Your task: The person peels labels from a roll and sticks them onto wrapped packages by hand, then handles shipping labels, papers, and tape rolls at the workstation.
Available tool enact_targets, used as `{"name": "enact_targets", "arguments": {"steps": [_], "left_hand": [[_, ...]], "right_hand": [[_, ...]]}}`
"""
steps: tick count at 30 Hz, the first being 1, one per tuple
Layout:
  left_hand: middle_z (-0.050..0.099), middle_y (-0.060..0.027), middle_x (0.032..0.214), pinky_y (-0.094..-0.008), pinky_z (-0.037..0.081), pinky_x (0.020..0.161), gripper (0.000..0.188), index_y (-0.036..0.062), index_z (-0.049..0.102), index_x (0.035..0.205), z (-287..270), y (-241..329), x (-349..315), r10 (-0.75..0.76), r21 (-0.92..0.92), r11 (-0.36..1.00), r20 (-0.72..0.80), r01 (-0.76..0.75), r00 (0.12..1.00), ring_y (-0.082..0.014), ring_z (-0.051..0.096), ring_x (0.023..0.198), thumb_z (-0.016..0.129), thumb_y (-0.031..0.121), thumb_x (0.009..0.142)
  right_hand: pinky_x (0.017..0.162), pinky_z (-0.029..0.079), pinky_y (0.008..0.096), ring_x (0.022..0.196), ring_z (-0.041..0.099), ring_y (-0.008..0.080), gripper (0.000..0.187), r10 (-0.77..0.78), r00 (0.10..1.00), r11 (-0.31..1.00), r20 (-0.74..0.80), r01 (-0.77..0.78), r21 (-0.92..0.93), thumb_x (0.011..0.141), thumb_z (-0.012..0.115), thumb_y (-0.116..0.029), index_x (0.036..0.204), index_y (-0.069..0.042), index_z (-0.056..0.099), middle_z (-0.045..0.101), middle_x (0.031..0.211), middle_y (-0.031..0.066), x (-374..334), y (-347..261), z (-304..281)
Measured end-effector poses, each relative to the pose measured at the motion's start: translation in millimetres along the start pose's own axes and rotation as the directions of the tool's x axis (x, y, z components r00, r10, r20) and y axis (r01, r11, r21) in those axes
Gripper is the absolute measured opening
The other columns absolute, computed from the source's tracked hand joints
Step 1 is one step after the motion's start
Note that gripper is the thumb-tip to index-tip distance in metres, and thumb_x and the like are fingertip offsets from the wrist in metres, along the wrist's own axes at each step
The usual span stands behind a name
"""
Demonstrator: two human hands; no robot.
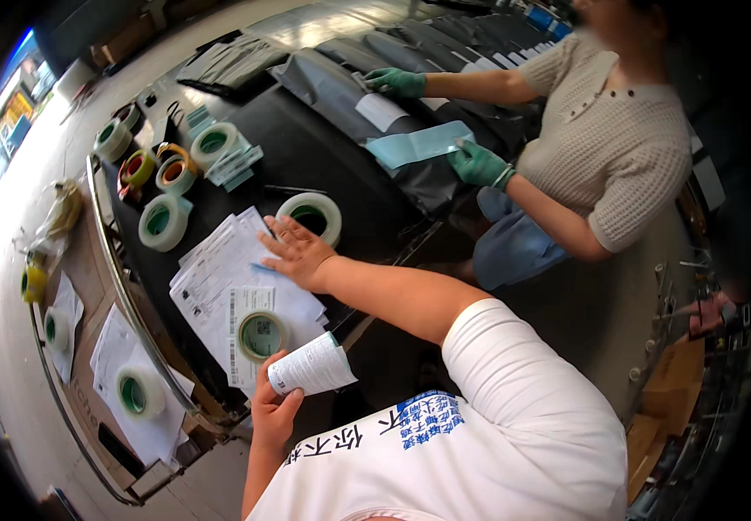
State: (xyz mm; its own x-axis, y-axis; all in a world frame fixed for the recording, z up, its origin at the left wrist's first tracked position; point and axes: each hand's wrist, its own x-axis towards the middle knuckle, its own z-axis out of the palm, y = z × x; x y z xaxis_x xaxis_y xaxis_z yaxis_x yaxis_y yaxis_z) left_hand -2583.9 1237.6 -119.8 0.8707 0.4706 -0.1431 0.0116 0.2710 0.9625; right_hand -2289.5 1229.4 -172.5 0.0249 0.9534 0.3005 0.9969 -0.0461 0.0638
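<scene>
My left hand (276, 406) is closed on a curled white printed label sheet (314, 365) with a greenish back edge, held in front of my shirt. My right hand (299, 253) reaches across with fingers spread, lying flat over the upper right part of a fanned pile of printed papers (206, 282). Just beyond its fingers lies a large roll of clear tape (327, 211). Another tape roll (262, 335) rests on the pile, near my left hand, over a sheet with a barcode. A small blue item, partly hidden, shows beside my right hand.
A co-worker with green gloves (482, 163) holds a light blue strip (423, 146) over dark plastic bags (323, 87) at the right. Several tape rolls (164, 222) and scissors (175, 111) lie across the black table (262, 130). A metal rail (115, 269) borders its left side, with papers beyond.
</scene>
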Motion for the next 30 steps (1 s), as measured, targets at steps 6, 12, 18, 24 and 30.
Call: {"name": "enact_targets", "arguments": {"steps": [6,12,18,24,30], "left_hand": [[0.048,-0.0126,0.139,-0.0363,0.035,0.108,0.053,-0.008,0.045,0.136,77.5,-7.0,18.8,0.015,-0.086,0.996,0.1,-0.006,0.995,-0.0227,0.051,0.122,0.065,0.007,0.089],[0.054,-0.0118,0.132,-0.0339,0.034,0.108,0.05,-0.0056,0.043,0.137,213.7,-24.7,25.7,-0.076,-0.082,0.991,0.332,0.109,0.94,-0.0202,0.052,0.122,0.061,0.008,0.093],[0.054,-0.0066,0.127,-0.0279,0.036,0.101,0.037,-0.0055,0.053,0.127,439.4,-92.4,35.9,-0.244,0.078,0.968,0.505,0.238,0.828,-0.0147,0.051,0.115,0.056,0.018,0.099],[0.046,-0.0137,0.136,-0.0338,0.032,0.107,0.028,-0.0037,0.067,0.106,647.4,-92.1,33.1,-0.155,0.198,0.98,0.704,0.019,0.693,-0.0237,0.041,0.129,0.057,0.022,0.099],[0.035,-0.0135,0.146,-0.0352,0.034,0.108,0.024,-0.0027,0.063,0.116,768.3,-107.5,59.1,-0.161,0.225,0.973,0.815,-0.048,0.557,-0.0239,0.037,0.133,0.058,0.01,0.096]], "right_hand": [[0.088,0.048,0.0325,0.102,0.059,0.0254,0.022,0.576,0.817,0.315,0.014,-0.237,0.919,0.095,0.06,-0.019,0.11,-0.004,0.063,0.059,0.109,0.0121,-112.1,-15.3,-89.1],[0.091,0.043,0.0326,0.102,0.049,0.0162,0.041,0.725,0.684,0.003,0.086,-0.128,0.992,0.093,0.062,-0.044,0.107,-0.007,0.053,0.045,0.112,0.007,-362.8,-26.0,-182.5],[0.105,0.041,0.0364,0.129,0.043,0.0229,0.041,0.925,0.379,0.097,0.032,-0.316,0.944,0.089,0.069,-0.014,0.127,-0.003,0.058,0.039,0.142,0.0115,-562.0,-14.1,-209.9],[0.109,0.037,0.036,0.132,0.043,0.0236,0.052,0.996,0.081,0.045,-0.041,-0.047,0.998,0.093,0.057,-0.002,0.142,-0.002,0.04,0.044,0.141,0.0124,-690.5,56.3,-312.6],[0.109,0.036,0.0366,0.133,0.041,0.0228,0.06,0.99,0.128,-0.125,0.057,0.63,0.767,0.092,0.054,-0.004,0.148,-0.003,0.03,0.042,0.145,0.0119,-769.2,110.6,-342.7]]}}
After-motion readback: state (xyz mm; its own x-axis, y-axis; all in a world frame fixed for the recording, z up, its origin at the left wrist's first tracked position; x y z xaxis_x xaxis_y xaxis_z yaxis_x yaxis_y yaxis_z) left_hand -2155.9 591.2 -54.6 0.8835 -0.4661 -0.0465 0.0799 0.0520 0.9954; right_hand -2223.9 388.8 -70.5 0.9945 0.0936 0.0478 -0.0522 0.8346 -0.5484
